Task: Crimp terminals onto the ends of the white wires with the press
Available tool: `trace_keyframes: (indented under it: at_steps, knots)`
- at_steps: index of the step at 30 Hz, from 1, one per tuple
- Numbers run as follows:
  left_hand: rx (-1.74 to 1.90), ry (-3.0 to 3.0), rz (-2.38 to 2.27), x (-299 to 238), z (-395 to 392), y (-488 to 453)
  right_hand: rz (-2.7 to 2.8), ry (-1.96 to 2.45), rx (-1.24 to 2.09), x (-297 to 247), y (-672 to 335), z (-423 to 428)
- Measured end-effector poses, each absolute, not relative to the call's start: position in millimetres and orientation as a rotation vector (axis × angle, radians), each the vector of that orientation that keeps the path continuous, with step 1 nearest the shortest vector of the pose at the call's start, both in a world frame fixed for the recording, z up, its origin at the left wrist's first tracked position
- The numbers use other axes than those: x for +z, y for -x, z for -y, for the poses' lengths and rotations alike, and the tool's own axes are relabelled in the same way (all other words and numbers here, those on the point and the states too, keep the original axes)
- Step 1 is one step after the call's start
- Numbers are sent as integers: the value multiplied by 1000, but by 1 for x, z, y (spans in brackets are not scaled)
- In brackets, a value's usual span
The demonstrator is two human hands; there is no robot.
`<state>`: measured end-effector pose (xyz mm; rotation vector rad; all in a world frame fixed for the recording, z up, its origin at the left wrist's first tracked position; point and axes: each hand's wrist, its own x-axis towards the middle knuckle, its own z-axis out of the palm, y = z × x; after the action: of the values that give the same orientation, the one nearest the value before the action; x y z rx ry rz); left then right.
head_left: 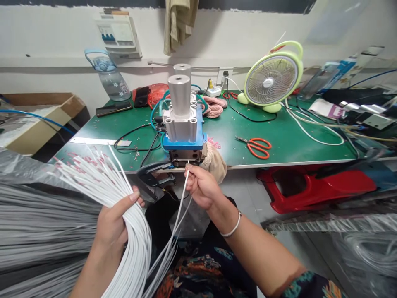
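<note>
A thick bundle of white cables (pixel 136 231) fills my left hand (pixel 116 219), thumb across the top. Their cut ends fan out to the upper left, with reddish bits at the tips. My right hand (pixel 201 186) pinches a single white cable (pixel 182 194) close to its end. That end points up into the front of a small pneumatic press (pixel 182 128), which has a silver cylinder on a blue plate above a dark metal block. Whether the tip is inside the block is hard to make out. More loose cables hang below my right hand.
Orange-handled scissors (pixel 259 147) lie on the green table (pixel 223 145), right of the press. Behind stand a green fan (pixel 271 80) and a water bottle (pixel 113 80). A cloth bag (pixel 216 165) hangs at the table edge. A red stool (pixel 319 186) is below right; more cables (pixel 40 231) lie left.
</note>
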<state>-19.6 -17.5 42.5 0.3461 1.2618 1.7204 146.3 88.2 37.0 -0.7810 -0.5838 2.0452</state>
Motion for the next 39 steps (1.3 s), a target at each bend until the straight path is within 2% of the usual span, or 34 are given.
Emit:
trace_keyframes:
  at_steps: [6, 9, 17, 24, 30, 34, 39]
  knots:
    - [1674, -269, -1278, 34, 20, 17, 1138, 840, 1888, 27, -161, -69]
    - [1601, -320, -1287, 29, 22, 12, 1246, 874, 1838, 24, -162, -62]
    - [1527, -400, -1309, 18, 26, 7, 1206, 888, 1842, 17, -162, -59]
    - [1473, -734, -1461, 12, 23, -9, 1069, 744, 2177, 30, -164, -66]
    - [1258, -1115, -1506, -10, 32, -7, 1184, 878, 2015, 24, -148, -64]
    - [1405, -915, -1630, -17, 42, 2, 967, 875, 1993, 29, -148, -68]
    - [1585, -486, -1376, -10, 42, 9, 743, 823, 2080, 43, -153, -78]
